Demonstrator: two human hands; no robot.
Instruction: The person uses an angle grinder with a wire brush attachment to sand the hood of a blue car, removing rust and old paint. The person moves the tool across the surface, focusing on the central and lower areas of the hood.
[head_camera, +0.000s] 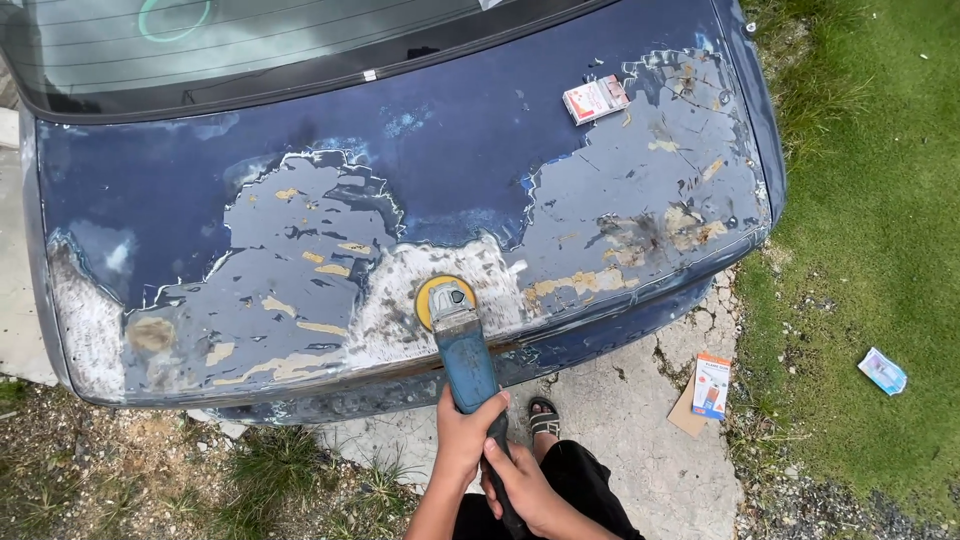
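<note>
1. The left hand (462, 432) is clenched around the blue body of the angle grinder (462, 352), fingers wrapped over the housing just below its middle.
2. The right hand (523, 484) grasps the rear end of the same tool, close behind and touching the left hand; a dark cable or handle end passes under its palm.
3. The grinder points away from the person. Its grey metal head carries a round yellow sanding disc (437, 296), which lies flat on the car trunk lid (450, 160) near the lid's rear edge, about mid-width.
4. Around the disc the surface is a pale, whitish, matt patch. Beyond it the dark blue paint is flaking in ragged sheets, exposing grey undercoat and tan spots.
5. A small flat rectangular pack (596, 98), white with red, lies on the lid toward its far right corner, well apart from the disc.
6. A flat carton (711, 385), white and orange with a blue band, lies on cracked concrete paving (640, 440) to the right of the person, partly over a piece of brown card.
7. A crumpled pale blue wrapper (882, 371) lies on the grass (870, 200) at the right.
8. A sandalled foot (543, 417) stands on the concrete beneath the bumper.
</note>
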